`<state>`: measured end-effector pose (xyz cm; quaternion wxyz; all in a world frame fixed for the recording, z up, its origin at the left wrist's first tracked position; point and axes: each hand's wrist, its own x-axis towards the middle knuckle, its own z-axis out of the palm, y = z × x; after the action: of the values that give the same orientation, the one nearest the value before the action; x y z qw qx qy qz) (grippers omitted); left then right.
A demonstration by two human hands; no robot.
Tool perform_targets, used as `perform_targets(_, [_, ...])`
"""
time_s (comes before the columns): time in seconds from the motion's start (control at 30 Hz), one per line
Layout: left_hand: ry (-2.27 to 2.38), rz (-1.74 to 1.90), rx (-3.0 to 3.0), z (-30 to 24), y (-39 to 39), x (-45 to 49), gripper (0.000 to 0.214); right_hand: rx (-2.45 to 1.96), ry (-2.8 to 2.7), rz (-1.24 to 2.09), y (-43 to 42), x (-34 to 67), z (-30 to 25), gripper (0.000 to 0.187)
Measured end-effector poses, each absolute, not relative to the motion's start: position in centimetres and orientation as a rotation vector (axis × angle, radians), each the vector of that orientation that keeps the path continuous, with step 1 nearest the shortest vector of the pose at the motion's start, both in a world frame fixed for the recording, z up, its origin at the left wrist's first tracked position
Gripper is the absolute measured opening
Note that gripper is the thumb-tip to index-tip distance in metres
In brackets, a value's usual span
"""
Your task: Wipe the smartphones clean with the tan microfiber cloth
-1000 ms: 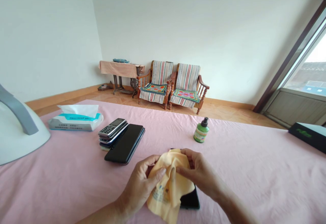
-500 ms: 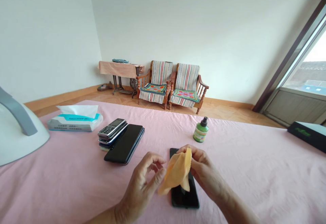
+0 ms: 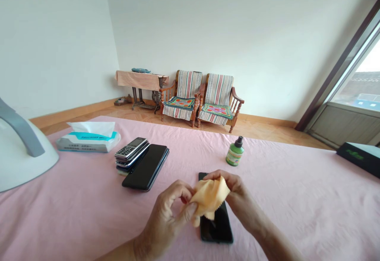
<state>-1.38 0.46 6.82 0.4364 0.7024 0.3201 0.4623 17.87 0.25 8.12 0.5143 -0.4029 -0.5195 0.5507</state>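
A table covered in smooth pink cloth (image 3: 74,213) fills the view. At far left sits a glossy white domed object (image 3: 18,166) with a grey curved arm. Next to it lies a soft plastic tissue pack (image 3: 88,142), white and teal, with one tissue sticking up. Further right is a small stack of keypad phones (image 3: 132,150), touching a large flat black phone (image 3: 146,166) with a shiny face.

Near the front centre, the left hand (image 3: 169,213) is curled, thumb and fingertips pinching the left edge of a soft yellow cloth (image 3: 209,197) with a zigzag-cut border. The cloth is bunched and held just above a slim black smartphone (image 3: 216,229). This phone lies flat, glossy screen up, its long axis running away from the person, far end pointing towards a small round green bottle (image 3: 234,153) with a dark cap. The right hand (image 3: 240,197) pinches the cloth's upper right part, fingers closed on it. At far right, a dark rectangular box (image 3: 359,158) rests on the table.
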Motion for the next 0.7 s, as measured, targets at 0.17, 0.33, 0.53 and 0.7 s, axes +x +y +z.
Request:
perform_targets(0.17, [0.842, 1.130, 1.524, 6.4, 1.2, -1.7, 0.031, -1.138, -1.175, 1.206, 0.8, 17.8, 7.5, 0.034])
perform_targets(0.33, [0.814, 1.034, 1.114, 5.9, 1.9, -1.4, 0.040, -1.107, -1.055, 1.328, 0.5, 17.9, 8.0, 0.032])
perform_targets(0.53, [0.754, 0.923, 0.931, 6.0, 2.3, -1.4, 0.042, -1.078, -0.958, 1.412, 0.6, 18.4, 7.9, 0.037])
perform_targets(0.7, [0.705, 0.851, 1.130, 6.0, 1.8, -1.5, 0.050, -1.080, -0.935, 1.432, 0.5, 18.2, 7.8, 0.037])
